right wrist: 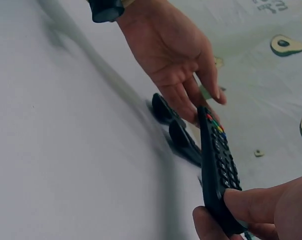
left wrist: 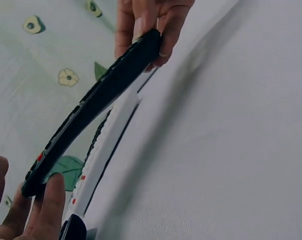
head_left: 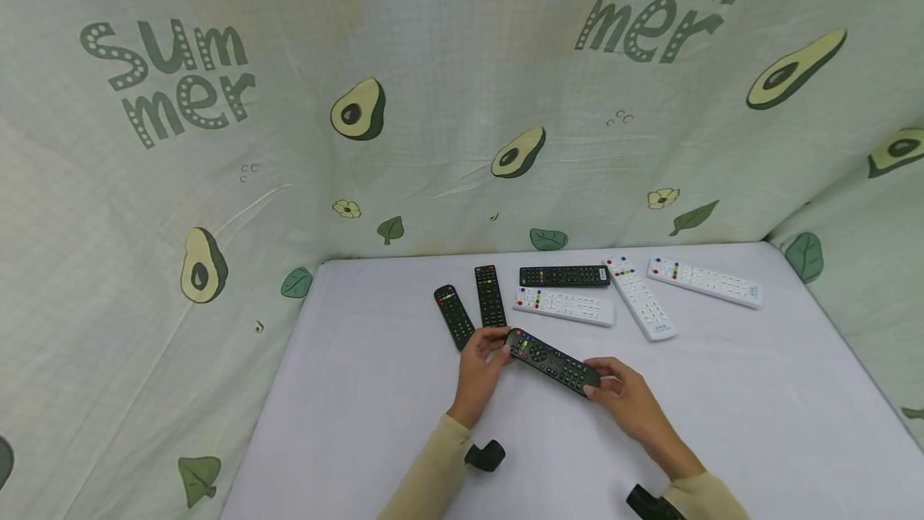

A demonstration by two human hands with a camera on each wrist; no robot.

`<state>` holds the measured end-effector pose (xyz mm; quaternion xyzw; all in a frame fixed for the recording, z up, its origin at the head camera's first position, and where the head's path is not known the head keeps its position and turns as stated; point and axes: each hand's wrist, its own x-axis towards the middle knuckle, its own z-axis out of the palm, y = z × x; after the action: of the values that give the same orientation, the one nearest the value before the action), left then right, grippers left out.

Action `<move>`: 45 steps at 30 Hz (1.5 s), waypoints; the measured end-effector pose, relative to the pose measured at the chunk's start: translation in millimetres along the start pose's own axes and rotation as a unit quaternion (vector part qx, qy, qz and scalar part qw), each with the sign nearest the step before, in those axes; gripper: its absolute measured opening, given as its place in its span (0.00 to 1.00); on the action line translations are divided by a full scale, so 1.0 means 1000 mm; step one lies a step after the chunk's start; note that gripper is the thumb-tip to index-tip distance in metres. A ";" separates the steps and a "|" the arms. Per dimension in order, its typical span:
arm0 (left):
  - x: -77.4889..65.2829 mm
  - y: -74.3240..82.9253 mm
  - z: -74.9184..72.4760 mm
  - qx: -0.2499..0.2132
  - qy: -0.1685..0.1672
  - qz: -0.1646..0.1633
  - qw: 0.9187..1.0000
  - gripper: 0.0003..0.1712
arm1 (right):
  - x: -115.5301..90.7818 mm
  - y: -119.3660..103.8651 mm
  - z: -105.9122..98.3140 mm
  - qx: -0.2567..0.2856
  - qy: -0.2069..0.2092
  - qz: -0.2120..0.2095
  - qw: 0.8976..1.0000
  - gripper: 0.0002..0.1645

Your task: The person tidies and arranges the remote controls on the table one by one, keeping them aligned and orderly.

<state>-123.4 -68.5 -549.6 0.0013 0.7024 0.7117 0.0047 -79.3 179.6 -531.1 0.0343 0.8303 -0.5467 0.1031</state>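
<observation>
A black remote control [head_left: 552, 361] with coloured buttons is held above the white table, tilted, button side up. My right hand [head_left: 628, 400] pinches its lower end, thumb on the button face and fingers beneath, as the right wrist view shows. At the other end, fingers of my left hand [head_left: 480, 371] touch the remote from below; in the left wrist view its thumb stands apart from the remote [left wrist: 91, 110]. Just behind the left hand lie two more black remotes, one at the left [head_left: 454, 316] and one beside it [head_left: 490, 295].
Farther back on the table [head_left: 346, 392] lie another black remote [head_left: 564, 276] and a white remote [head_left: 564, 306] in front of it. Two more white remotes, one slanted [head_left: 641, 302] and one at the far right [head_left: 705, 282], lie beside them. A patterned curtain [head_left: 433, 183] hangs behind.
</observation>
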 end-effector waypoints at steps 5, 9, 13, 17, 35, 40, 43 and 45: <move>0.000 0.003 -0.014 -0.008 -0.003 -0.020 1.000 0.17 | -0.007 -0.004 0.014 0.040 -0.032 -0.004 0.999 0.28; -0.001 0.006 -0.027 -0.008 -0.005 -0.033 0.999 0.16 | -0.011 -0.009 0.023 0.067 -0.059 0.002 0.996 0.27; -0.003 0.007 -0.039 -0.005 -0.005 -0.046 0.999 0.17 | -0.012 -0.011 0.032 0.075 -0.088 0.006 0.993 0.27; -0.005 0.007 -0.050 -0.001 0.010 -0.054 0.998 0.15 | -0.012 -0.011 0.042 0.090 -0.126 -0.020 0.988 0.30; -0.007 0.004 -0.100 0.110 0.069 -0.089 0.988 0.12 | -0.014 -0.028 0.121 0.112 -0.213 -0.035 0.970 0.36; -0.003 -0.001 -0.112 0.127 0.079 -0.103 0.983 0.12 | -0.013 -0.033 0.142 0.092 -0.211 -0.049 0.972 0.38; -0.001 -0.002 -0.118 0.135 0.084 -0.111 0.981 0.12 | -0.011 -0.037 0.153 0.092 -0.216 -0.062 0.970 0.40; 0.001 -0.002 -0.122 0.142 0.087 -0.113 0.980 0.12 | -0.009 -0.039 0.160 0.091 -0.218 -0.070 0.969 0.41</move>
<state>-125.4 -189.9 -552.8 -0.1391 0.7898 0.5969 0.0237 -55.4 18.3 -555.0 -0.1340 0.7352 -0.6198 0.2394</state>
